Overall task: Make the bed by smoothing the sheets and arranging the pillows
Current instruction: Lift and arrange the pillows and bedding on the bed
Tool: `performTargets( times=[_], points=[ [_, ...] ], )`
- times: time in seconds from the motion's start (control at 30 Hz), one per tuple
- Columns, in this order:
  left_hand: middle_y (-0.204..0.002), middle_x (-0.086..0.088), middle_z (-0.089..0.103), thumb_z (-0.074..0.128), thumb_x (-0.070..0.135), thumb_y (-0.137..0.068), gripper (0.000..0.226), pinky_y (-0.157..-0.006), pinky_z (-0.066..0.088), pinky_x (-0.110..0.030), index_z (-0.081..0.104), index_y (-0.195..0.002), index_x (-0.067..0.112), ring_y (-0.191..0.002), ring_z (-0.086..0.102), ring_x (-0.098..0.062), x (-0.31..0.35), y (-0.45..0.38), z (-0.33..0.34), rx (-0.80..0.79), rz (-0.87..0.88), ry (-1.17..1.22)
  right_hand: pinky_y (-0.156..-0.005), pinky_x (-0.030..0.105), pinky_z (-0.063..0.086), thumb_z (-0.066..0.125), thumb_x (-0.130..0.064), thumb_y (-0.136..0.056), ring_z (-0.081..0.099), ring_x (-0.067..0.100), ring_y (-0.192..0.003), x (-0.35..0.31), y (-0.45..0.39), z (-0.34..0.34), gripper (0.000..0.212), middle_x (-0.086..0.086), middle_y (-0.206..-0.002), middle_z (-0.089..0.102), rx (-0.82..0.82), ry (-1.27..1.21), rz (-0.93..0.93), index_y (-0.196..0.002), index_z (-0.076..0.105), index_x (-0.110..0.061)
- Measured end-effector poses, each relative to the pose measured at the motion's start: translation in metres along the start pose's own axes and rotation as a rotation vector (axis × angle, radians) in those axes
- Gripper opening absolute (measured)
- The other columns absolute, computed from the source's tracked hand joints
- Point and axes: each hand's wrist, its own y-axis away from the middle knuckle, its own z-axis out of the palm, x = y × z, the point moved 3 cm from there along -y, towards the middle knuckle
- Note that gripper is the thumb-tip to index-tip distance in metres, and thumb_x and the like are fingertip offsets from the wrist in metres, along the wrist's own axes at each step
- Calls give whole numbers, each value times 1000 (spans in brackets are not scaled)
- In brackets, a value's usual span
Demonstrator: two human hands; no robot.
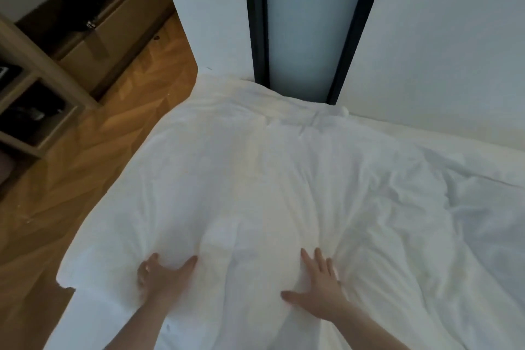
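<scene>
A white duvet (284,179) covers the bed and fills the middle and right of the view, with creases running toward the right. My left hand (163,275) lies on the duvet near the bed's left edge, fingers partly curled. My right hand (319,285) presses flat on the duvet to its right, fingers spread. Neither hand holds anything. No pillows are in view.
Wooden floor (99,150) runs along the bed's left side. A brown shelf unit (42,74) and a low cabinet (113,23) stand at the far left. A white wall (440,37) and a dark-framed frosted panel (306,23) rise right behind the bed.
</scene>
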Motion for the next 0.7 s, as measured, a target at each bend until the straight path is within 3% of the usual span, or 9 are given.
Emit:
performTargets(
  times=[0.13,0.2,0.27,0.3,0.33,0.4,0.43,0.5,0.7],
  points=[
    [-157,-21,22,91,57,-62,128,-113,34,-50,24,-153,-2,-138,34,-40,-32,18,0,135,-281,112,-123,56,1,52,-94,-53,-15,25,-156,4,24,43,134,-9,-167,-20,32,178,-109,-160,-8,-40],
    [-153,-25,25,88,62,-62,130,-113,33,-49,23,-151,-7,-138,33,-37,-41,24,-2,134,-377,172,-121,50,-1,50,-97,-44,4,23,-156,8,42,61,134,-8,-169,5,109,333,-244,-160,14,-41],
    [-155,-24,23,86,70,-56,140,-116,33,-52,17,-153,-4,-142,30,-37,-58,21,6,127,-512,302,-113,54,29,53,-94,-28,42,24,-135,21,47,78,132,-1,-151,50,116,407,-258,-147,50,-35],
    [-158,-23,24,84,73,-55,141,-116,34,-53,16,-155,0,-143,32,-38,-64,21,12,106,-552,402,-97,51,50,61,-86,-22,55,24,-118,34,41,90,127,-1,-136,61,107,394,-212,-138,58,-33],
    [-157,-22,32,81,74,-59,134,-112,39,-52,22,-155,3,-140,39,-39,-68,22,16,47,-545,455,-76,42,61,73,-73,-19,64,23,-101,43,36,99,117,-5,-124,64,96,390,-177,-129,62,-33],
    [-132,-23,60,85,56,-71,94,-91,52,-43,52,-137,-1,-111,62,-37,-68,26,15,-95,-434,448,-53,34,59,91,-43,-35,68,21,-75,35,45,91,81,-7,-104,61,79,433,-136,-111,64,-32],
    [-117,-23,67,89,44,-73,73,-81,52,-39,63,-122,-4,-98,66,-36,-69,24,10,-99,-353,439,-57,38,58,88,-32,-58,70,23,-77,32,49,87,54,-5,-101,62,108,442,-158,-107,64,-30],
    [-116,-25,70,89,30,-76,61,-83,50,-38,65,-118,-8,-102,67,-38,-65,23,-8,-71,-206,362,-76,41,54,57,-21,-92,68,29,-97,27,53,79,17,1,-109,63,152,395,-165,-107,62,-26],
    [-134,-31,59,83,34,-84,73,-100,47,-44,54,-133,-12,-124,58,-45,-89,52,-64,-50,-75,79,-77,31,36,46,-12,-92,63,29,-103,14,98,77,18,10,-108,66,-6,348,-222,-98,63,-11]
  ],
)
